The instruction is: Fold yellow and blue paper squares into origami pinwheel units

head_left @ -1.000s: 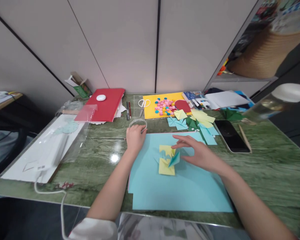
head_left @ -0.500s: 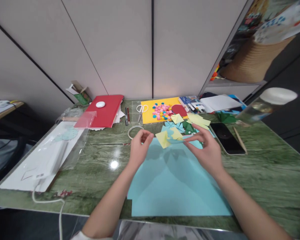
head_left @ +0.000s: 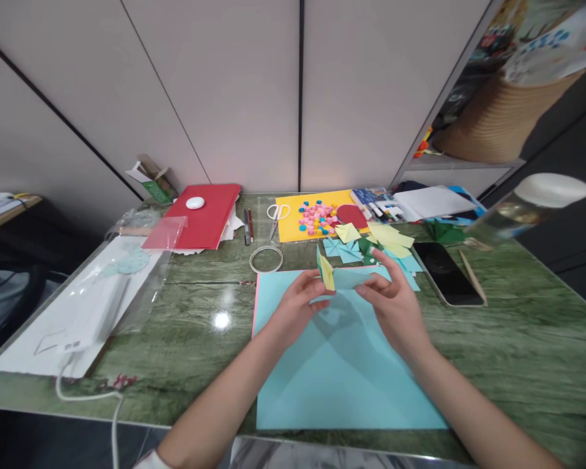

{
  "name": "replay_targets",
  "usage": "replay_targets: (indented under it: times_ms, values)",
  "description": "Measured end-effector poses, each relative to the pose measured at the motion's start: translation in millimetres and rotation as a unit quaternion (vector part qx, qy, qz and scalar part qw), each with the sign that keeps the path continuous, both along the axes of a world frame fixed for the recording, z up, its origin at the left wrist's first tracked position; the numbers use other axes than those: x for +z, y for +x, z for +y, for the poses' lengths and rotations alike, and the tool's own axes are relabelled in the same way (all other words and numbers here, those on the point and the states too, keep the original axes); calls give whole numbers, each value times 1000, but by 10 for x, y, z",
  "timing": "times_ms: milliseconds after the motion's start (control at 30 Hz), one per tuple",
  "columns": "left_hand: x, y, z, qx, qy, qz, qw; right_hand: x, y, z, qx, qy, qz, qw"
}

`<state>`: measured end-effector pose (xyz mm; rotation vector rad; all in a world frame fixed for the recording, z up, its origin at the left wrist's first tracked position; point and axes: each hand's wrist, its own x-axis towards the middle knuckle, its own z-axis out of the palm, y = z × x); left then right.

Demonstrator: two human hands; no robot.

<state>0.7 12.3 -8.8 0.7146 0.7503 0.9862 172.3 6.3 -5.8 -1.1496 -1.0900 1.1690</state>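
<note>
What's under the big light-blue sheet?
A pink edge shows along the left side of the light-blue sheet, so another sheet seems to lie beneath it, on the green table. Its extent is covered. The left hand and right hand hold a folded paper above it.

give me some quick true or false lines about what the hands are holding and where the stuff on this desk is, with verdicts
1. The left hand and right hand both pinch a folded paper piece, yellow and light blue, above the light blue sheet. True.
2. The scissors lie on the red folder. False: they lie at the left edge of the yellow sheet.
3. The phone lies flat on the table, right of the right hand. True.
4. The tape ring sits on the light blue sheet. False: it lies on the bare table just beyond the sheet's far left corner.
</note>
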Motion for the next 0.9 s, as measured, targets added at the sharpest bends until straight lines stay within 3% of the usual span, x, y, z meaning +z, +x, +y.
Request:
replay_targets:
  times_ms: [167, 267, 400, 567, 900]
  values:
    - [-59, -33, 60, 79, 63, 112, 989, 23, 49, 35, 13, -22, 3, 1000]
    - [-43, -89, 106, 96, 118, 143, 978, 25, 110, 79, 31, -42, 14, 999]
    - [14, -151, 140, 58, 138, 130, 980, 12, 158, 124, 84, -83, 33, 992]
    - [72, -161, 133, -20, 90, 113, 989, 54, 128, 111, 127, -113, 35, 985]
    - [101, -167, 119, -91, 101, 153, 979, 24, 131, 117, 120, -58, -40, 990]
